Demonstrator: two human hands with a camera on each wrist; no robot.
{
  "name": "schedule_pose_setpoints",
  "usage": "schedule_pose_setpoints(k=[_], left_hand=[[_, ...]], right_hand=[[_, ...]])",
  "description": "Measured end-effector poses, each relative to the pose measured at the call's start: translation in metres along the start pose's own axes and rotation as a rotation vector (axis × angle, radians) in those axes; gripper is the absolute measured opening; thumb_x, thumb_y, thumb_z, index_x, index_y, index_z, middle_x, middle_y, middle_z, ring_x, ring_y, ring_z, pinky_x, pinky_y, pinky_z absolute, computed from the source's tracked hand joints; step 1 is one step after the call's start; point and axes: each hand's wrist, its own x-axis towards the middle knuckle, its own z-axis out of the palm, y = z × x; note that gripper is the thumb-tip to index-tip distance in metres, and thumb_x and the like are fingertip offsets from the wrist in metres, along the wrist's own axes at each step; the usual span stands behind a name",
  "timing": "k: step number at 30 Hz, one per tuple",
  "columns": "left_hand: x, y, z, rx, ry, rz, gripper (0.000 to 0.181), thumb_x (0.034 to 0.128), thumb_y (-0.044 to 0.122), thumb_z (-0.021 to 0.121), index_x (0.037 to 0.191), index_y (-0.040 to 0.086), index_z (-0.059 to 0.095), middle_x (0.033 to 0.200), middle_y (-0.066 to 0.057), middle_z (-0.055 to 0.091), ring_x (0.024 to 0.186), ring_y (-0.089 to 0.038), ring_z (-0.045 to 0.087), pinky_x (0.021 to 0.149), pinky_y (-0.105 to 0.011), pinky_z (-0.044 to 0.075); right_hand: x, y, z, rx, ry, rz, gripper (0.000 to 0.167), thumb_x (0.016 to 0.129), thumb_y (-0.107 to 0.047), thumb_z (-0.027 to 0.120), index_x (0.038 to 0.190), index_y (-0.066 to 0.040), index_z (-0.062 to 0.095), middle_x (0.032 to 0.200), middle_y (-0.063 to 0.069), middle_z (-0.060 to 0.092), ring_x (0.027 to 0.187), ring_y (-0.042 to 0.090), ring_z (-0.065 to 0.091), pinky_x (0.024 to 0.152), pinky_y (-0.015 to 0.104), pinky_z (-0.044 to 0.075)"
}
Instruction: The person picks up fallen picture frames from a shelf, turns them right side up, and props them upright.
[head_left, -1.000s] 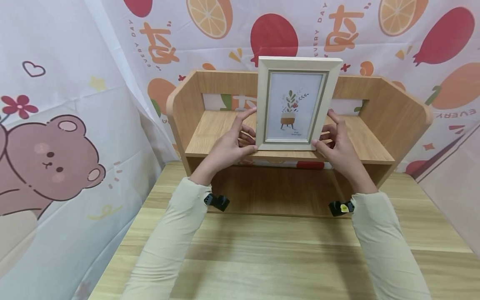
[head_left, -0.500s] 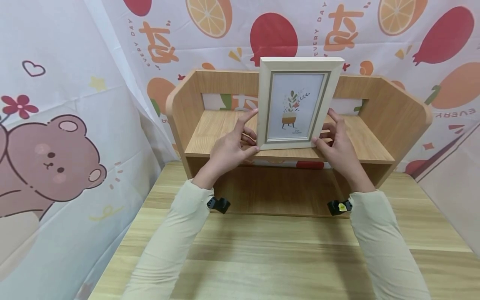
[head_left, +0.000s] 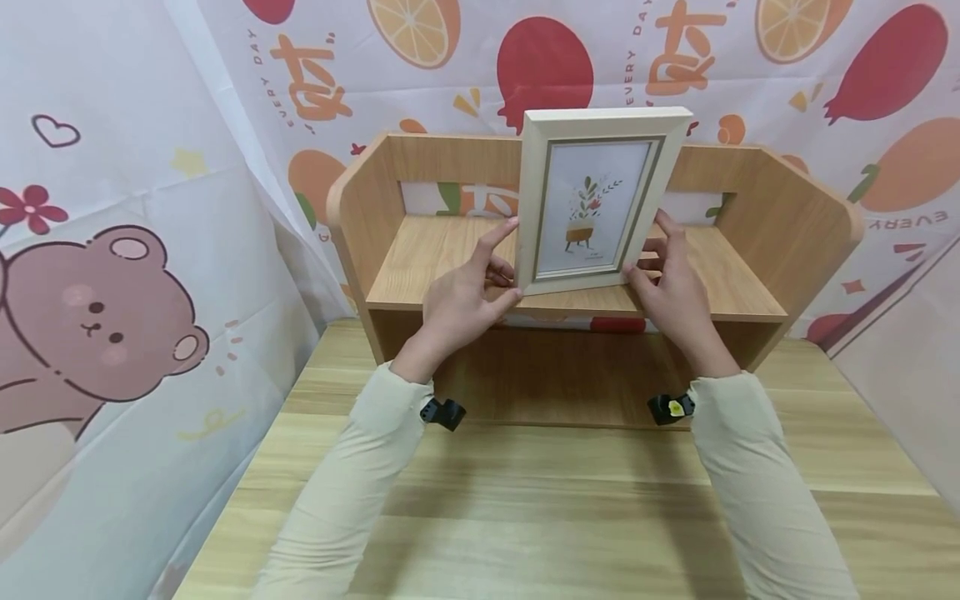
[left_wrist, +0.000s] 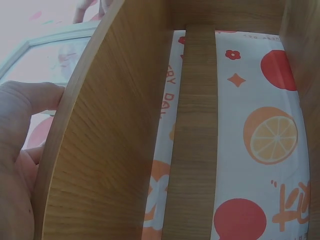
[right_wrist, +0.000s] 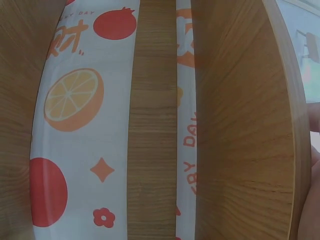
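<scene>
My left hand [head_left: 463, 304] and right hand [head_left: 673, 287] are pinching the sides of a bevelled, cream, rectangular frame [head_left: 596, 200]; I am holding it slightly tilted at the front of a wood-grained shelf [head_left: 420, 260].

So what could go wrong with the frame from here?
The picture frame has its lower edge close to the front of the upper shelf, so it might slip or tip forward. The left hand and right hand grip it at the sides; if one releases first, it could swing or topple, as no rear stand is visible. It also sits askew, its lower left corner nearer the front, so it may end up crooked.
</scene>
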Motion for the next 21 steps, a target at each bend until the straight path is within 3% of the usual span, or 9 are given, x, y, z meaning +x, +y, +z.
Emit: schedule_pose_setpoints(k=[13,21], left_hand=[[-0.0022,0.0000,0.0041,0.055,0.056,0.032,0.077,0.0859,0.026,0.073,0.147,0.031,0.026,0.098,0.001,0.070,0.074,-0.015,0.065,0.047,-0.025,0.026],[-0.0023,-0.0010,0.0063,0.055,0.069,0.033,0.078,0.0849,0.026,0.074,0.147,0.030,0.027,0.098,0.001,0.070,0.080,-0.012,0.067,0.047,-0.024,0.028]], right_hand=[[0.0022,-0.0031,0.0052,-0.076,0.028,0.015,0.071,0.100,-0.020,0.050,0.152,-0.035,0.005,0.136,0.018,0.051,0.117,0.038,0.056,0.098,0.054,0.045],[0.0037,-0.0031,0.0064,-0.145,0.042,0.029,0.070,0.100,-0.023,0.049,0.152,-0.034,0.003,0.136,0.018,0.052,0.117,0.039,0.058,0.096,0.057,0.043]])
